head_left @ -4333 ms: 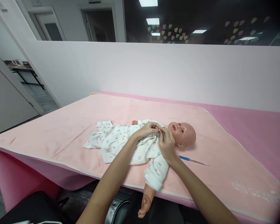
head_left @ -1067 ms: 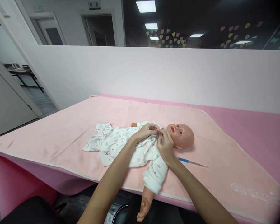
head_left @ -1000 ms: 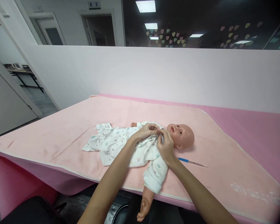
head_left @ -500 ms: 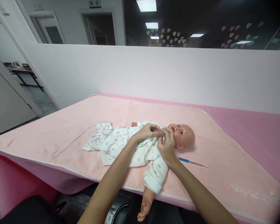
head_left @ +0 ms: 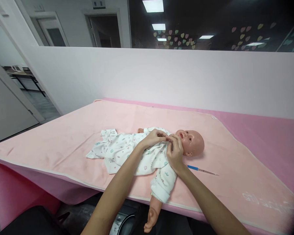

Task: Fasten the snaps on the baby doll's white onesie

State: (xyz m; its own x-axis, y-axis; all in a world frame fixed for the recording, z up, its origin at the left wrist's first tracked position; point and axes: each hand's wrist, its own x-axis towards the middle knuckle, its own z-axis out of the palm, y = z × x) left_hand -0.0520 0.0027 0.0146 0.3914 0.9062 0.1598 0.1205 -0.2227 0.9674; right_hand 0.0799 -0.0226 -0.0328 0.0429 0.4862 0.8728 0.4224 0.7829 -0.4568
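Observation:
A baby doll (head_left: 192, 143) lies on its back, its bald head to the right. It wears a white printed baby outfit (head_left: 147, 160) with long sleeves. At the neckline, just below the doll's chin, my left hand (head_left: 155, 138) and my right hand (head_left: 175, 152) meet with fingertips together. Both pinch the outfit's collar edge; the exact bit of cloth between the fingers is hidden. One doll arm (head_left: 154, 212) hangs over the table's near edge, out of its cuff. The doll's other hand (head_left: 140, 130) shows on the far side.
Right of my right wrist lies a thin stick with a blue end and a clear shaft (head_left: 203, 170), perhaps a thermometer. A pale pink mat (head_left: 63, 130) with white edging covers the table over a darker pink cloth (head_left: 259, 130). Behind rises a white half-wall (head_left: 161, 75) with glass above.
My fingertips have shifted slightly at the collar, closing together a little more. The doll and the blue-ended stick stay where they were.

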